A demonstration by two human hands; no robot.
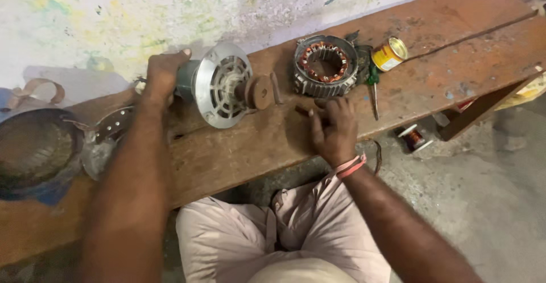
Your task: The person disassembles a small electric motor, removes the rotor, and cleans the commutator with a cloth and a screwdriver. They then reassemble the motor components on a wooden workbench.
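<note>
Left of centre on the bench (239,152), the left hand (162,75) is clenched around the grey body of a motor (219,87), fingers wrapped over its top and thumb side toward the wall. The motor lies on its side, its round slotted metal end cover facing right, with a brown pulley (261,92) on the shaft poking toward the middle of the frame.

Just right of centre, the right hand (333,129) rests palm down on the wood, fingers loosely curled; whether anything small sits under the fingertips, I cannot tell. A pink band (350,166) circles that wrist.

Touching distance above the right hand lies a stator (325,65), a ribbed grey ring with copper windings showing inside, flat on the bench and apart from the motor. Just right of it a screwdriver (372,87) with a green handle lies pointing down the frame, and beside that, toward the upper right, a small yellow tin (389,54) lies tipped on its side.

Below the bench edge at right, a small spool (414,137) of copper wire sits on the concrete floor.

At the far left edge, a dark round metal bowl-shaped part (34,152) rests on the bench end, with a perforated strap (114,124) between it and the left forearm. Lower centre, the person's pale trousers fill the bottom of the frame.
</note>
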